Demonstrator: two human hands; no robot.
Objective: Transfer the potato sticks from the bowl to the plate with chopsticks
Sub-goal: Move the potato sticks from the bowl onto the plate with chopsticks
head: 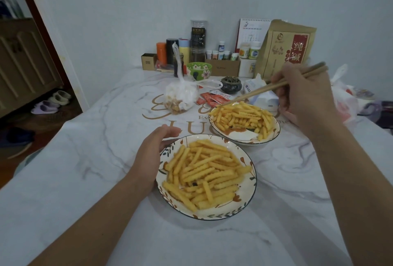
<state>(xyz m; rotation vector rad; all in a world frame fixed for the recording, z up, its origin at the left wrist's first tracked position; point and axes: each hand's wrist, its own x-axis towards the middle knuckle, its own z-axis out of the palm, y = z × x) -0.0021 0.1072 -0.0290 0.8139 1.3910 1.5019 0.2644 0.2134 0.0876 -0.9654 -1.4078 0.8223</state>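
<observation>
Two dishes of potato sticks stand on the marble-patterned desk (pixel 85 180). The nearer dish, a leaf-patterned plate (pixel 244 206), sits at the centre of the view and carries a heap of potato sticks (pixel 204 172). The bowl (pixel 240 137) stands at 1 o'clock from the plate, just beside it; whether the two rims touch cannot be determined. It holds a second pile of sticks (pixel 242 116), which leaves part of its near inner wall bare.

The left hand (pixel 153 157) lies at the plate's 9 o'clock edge, thumb extended toward the far rim and the other fingers hidden under the palm and rim, so its grip on the plate cannot be confirmed. The right hand (pixel 302 97), at 3 o'clock of the bowl, is clamped on a pair of wooden chopsticks (pixel 263 89). Their tips converge at the bowl's far-left rim among the sticks; whether a stick is pinched there is too small to tell.

Toward 12 o'clock stand a tied plastic bag (pixel 180 97), red sachets (pixel 214 98), a green floral bowl (pixel 200 69), assorted bottles and canisters, a desk calendar (pixel 253 29) and a brown paper packet (pixel 285 48). Another plastic bag (pixel 344 99) at 3 o'clock is partly covered by the right hand.
</observation>
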